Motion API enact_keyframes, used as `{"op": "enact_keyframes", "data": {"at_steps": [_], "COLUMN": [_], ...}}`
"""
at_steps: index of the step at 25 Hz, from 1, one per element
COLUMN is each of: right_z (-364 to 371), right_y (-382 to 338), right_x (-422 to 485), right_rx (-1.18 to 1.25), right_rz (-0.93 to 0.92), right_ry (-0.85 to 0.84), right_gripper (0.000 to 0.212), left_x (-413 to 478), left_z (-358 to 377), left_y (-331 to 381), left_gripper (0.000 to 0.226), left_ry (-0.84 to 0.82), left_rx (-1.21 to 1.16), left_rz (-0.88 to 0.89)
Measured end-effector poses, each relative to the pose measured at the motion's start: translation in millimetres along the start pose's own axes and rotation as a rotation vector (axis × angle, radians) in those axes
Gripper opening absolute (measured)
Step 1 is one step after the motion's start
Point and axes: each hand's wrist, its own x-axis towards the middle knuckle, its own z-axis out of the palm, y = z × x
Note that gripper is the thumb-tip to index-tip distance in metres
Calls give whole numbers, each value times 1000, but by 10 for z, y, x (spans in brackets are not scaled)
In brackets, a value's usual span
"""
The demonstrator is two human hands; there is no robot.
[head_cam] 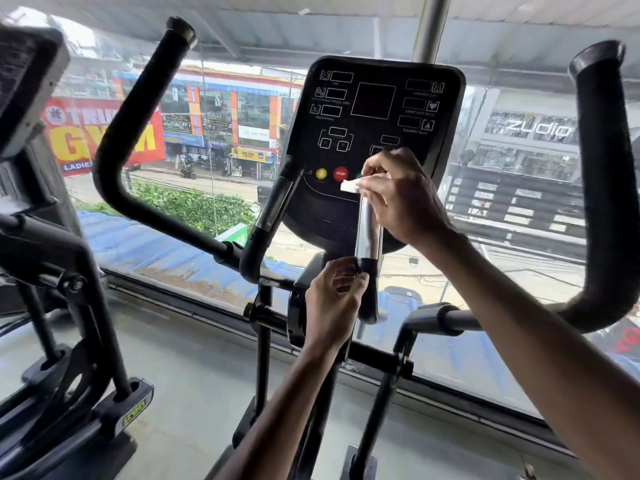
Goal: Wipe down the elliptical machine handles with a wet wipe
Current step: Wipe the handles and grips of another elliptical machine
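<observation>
Window (502, 237): wide glass behind everything, with a street, shop fronts and a red-and-yellow gym banner outside.
Floor (194, 393): pale grey, under both machines.
Elliptical machine (298, 320): black frame, centre of the view, facing the glass.
Neighbouring machine (52, 271): black, at the left edge, only partly in view.
Right outer handle (606, 202): thick black padded bar, rising at the far right, untouched.
Left outer handle (138, 98): matching black bar, slanting up to the left of the console, untouched.
Console (374, 109): dark panel with white outlined boxes, screen unlit, between the two outer handles.
Left inner handle (273, 209): short black bar with a chrome section, just left of the console, free.
Right inner handle (369, 233): chrome section upright in front of the console's lower edge, held at both ends.
Right grip (405, 199): narrow, at the top of the chrome section, thumb and fingers pinching the wet wipe there.
Left grip (332, 299): curled round the black collar just below the chrome section.
Wet wipe (349, 186): small white wad, poking out to the left of the right grip, touching the top of the right inner handle.
Stop button (340, 173): red, just above and left of the wipe.
Yellow button (321, 173): round, beside the red one.
</observation>
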Motion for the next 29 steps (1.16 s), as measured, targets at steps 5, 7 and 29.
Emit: {"op": "enact_keyframes", "data": {"at_steps": [5, 7, 29], "right_z": [-23, -41, -19], "right_y": [-273, -376, -910], "right_x": [-322, -457, -1218], "right_rx": [-29, -4, 563], "right_rz": [-73, -118, 841], "right_ry": [-177, -289, 122], "right_gripper": [10, 9, 6], "left_x": [-55, -75, -226], "left_z": [-18, -45, -300], "left_y": [-77, -127, -535], "left_gripper": [21, 21, 10], "left_ry": [27, 15, 490], "left_rx": [9, -1, -36], "left_rz": [-20, -27, 60]}}
